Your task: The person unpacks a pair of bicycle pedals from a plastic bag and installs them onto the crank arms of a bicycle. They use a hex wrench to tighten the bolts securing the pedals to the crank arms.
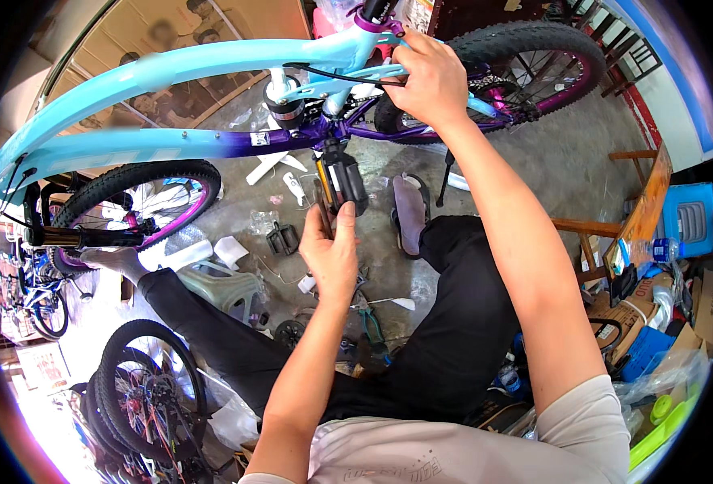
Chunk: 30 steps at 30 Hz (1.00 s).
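Note:
A light-blue and purple bicycle frame (235,58) stands across in front of me with its wheels on. My right hand (430,79) is wrapped round the light-blue tube just behind the seat post clamp (388,31). Below the purple crank area, a black pedal (347,179) with an orange reflector (325,179) points down towards me. My left hand (330,252) is closed at the pedal's lower end, its thumb near the pedal. Between its fingers is a thin dark bar (319,198); whether it is a tool or part of the bicycle cannot be seen.
A second black pedal (282,239) lies on the floor beside a grey-green plastic stool (225,286). Loose wheels (150,387) lean at lower left. Green-handled pliers (372,327) lie between my legs. At right are a wooden bench (647,194), a blue stool (690,218) and cardboard boxes.

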Available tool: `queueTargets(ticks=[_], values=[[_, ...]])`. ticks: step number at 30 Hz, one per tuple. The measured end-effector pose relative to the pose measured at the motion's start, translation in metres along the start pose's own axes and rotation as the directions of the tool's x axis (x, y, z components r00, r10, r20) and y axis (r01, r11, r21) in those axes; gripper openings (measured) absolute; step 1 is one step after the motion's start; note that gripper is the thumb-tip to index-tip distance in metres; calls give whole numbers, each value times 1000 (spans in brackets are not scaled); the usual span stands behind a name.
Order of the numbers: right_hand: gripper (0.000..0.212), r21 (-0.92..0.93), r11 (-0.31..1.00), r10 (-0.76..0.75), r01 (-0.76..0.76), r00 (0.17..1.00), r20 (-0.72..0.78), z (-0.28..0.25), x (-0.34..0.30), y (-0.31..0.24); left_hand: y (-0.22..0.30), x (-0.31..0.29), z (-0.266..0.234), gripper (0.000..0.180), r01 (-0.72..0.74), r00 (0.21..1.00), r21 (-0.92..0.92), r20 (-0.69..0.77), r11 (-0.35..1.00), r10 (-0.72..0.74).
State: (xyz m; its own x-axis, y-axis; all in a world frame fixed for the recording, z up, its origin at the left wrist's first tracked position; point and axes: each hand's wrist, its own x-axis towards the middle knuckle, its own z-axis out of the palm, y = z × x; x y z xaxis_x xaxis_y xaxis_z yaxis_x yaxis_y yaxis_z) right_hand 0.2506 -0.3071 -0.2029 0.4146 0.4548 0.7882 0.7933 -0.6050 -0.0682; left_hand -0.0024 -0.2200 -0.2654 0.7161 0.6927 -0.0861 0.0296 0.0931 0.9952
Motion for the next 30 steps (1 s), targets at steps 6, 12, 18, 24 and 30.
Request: queueTargets(ticks=[6, 12, 18, 24, 30], values=[[29, -17, 1000, 21, -20, 999, 50, 1, -1, 0, -29, -5, 43, 32, 208, 978, -172, 54, 963, -202], [27, 25, 1000, 6, -7, 1000, 19, 1, -1, 0, -66, -4, 90, 28, 378, 920, -169, 177, 910, -349], [27, 51, 999, 3, -2, 1000, -20, 3, -1, 3, -114, 8, 121, 20, 451, 892, -136, 103, 882, -440], [25, 86, 996, 2, -2, 1000, -4, 1, -1, 0, -177, 33, 102, 24, 562, 818, 14, 140, 827, -558], [21, 95, 995, -8, 14, 998, -64, -3, -1, 1, -242, 72, 38, 42, 655, 755, 106, -43, 749, -654]])
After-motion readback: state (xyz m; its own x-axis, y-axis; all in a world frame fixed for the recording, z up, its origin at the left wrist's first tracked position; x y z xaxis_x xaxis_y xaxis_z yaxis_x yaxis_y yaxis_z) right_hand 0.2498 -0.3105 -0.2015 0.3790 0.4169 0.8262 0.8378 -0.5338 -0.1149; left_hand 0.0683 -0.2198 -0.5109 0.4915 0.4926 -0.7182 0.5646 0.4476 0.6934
